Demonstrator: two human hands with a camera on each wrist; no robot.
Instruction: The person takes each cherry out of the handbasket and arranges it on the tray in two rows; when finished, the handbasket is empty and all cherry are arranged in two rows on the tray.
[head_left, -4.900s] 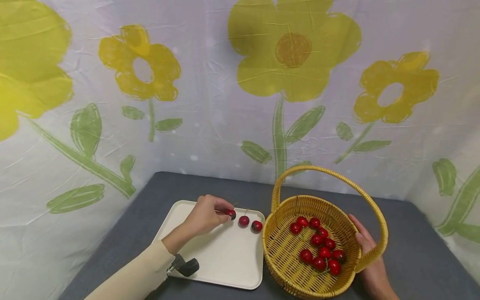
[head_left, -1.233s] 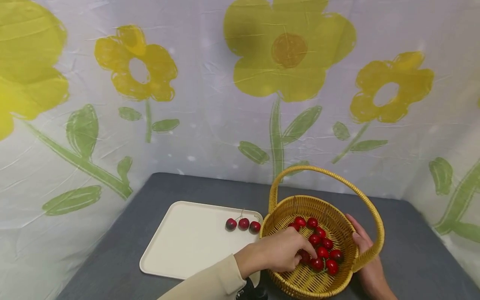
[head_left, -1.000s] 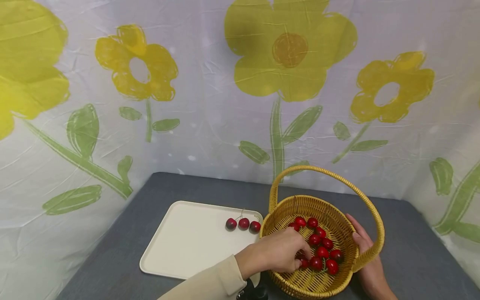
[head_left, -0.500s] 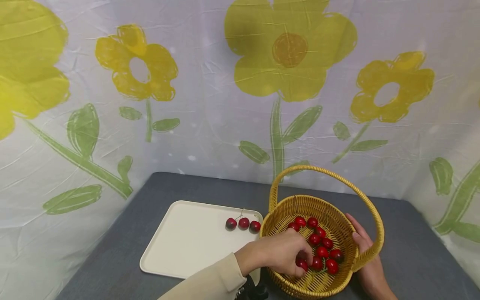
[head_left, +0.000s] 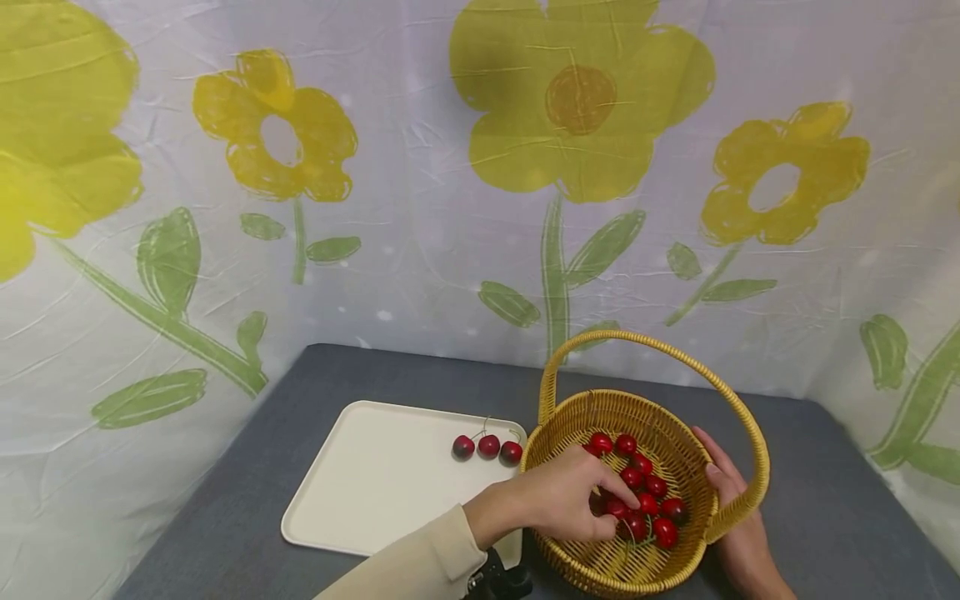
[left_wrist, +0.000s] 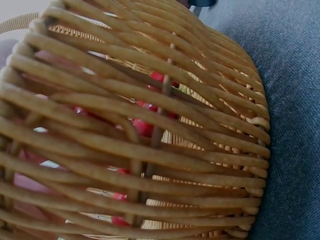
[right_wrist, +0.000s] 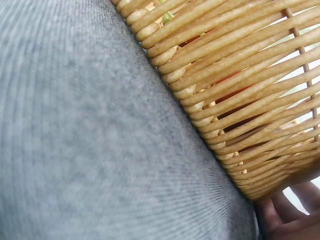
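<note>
My left hand [head_left: 566,500] reaches into the yellow woven basket [head_left: 555,546] from the left. Its index finger and thumb are spread apart over the red cherries. One cherry [head_left: 617,507] shows between them, and the index fingertip is at another cherry [head_left: 647,503]. Several more cherries lie on the basket floor, some hidden by the hand. My right hand [head_left: 742,521] rests against the basket's outer right side, below the arched handle. In the right wrist view, fingers [right_wrist: 282,210] touch the wicker wall. The left wrist view shows cherries [left_wrist: 143,126] through the weave.
A cream rectangular tray [head_left: 375,492] lies left of the basket, on the dark grey table [head_left: 442,379]. Three cherries with stems [head_left: 488,447] sit in a row by its upper right corner. A flower-printed cloth [head_left: 420,275] hangs behind and at both sides.
Earlier my left hand placed a cherry on the tray, then moved into the basket. Half a second ago its fingers closed around a cherry; now they are spread. The right hand stays put.
</note>
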